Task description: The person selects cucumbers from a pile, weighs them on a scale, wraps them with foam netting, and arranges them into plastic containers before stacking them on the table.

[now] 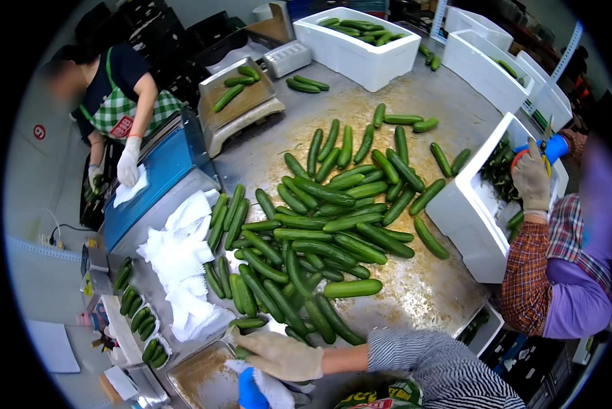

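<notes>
At the bottom of the head view, my right hand (282, 354), in a beige glove, curls over a cucumber (243, 352); only a small green part of it shows. Just below, my left hand (253, 390), in a blue glove, is closed on a white cloth (273, 390) against that cucumber. The left fingers are partly cut off by the frame edge. A large pile of cucumbers (319, 235) covers the metal table (442, 307) beyond my hands. A heap of white cloths (180, 269) lies left of the pile, and a weighing scale (204, 378) stands beside my left hand.
White foam boxes (360, 58) with cucumbers stand at the back and right. At right, a co-worker (558, 273) reaches into a box (469, 232). Another co-worker (129, 95) handles cloth at a blue-topped stand (146, 187). Packed cucumber trays (142, 320) line the left.
</notes>
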